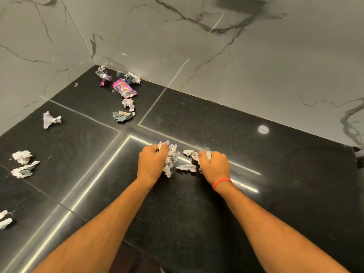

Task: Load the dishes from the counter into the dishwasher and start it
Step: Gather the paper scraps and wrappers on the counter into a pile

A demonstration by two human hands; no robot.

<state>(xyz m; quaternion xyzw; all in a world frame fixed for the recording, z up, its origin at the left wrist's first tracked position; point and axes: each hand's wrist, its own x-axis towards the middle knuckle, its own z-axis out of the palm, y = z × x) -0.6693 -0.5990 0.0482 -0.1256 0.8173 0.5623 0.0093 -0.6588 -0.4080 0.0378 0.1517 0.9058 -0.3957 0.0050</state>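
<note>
No dishes or dishwasher are in view. Both my hands are down on a black speckled counter (216,119) among crumpled paper. My left hand (152,163) grips a bunch of crumpled white paper (172,156), which sticks out past its fingers. My right hand (213,165), with a red thread at the wrist, curls its fingers round another crumpled paper scrap (192,154). A flatter scrap (186,168) lies on the counter between the two hands.
More crumpled papers lie at the left (21,157), (50,119), (5,219). Near the back corner are a pink wrapper (124,88), a foil wrapper (102,74) and further paper balls (123,116). Grey marble walls (256,66) close the back and left.
</note>
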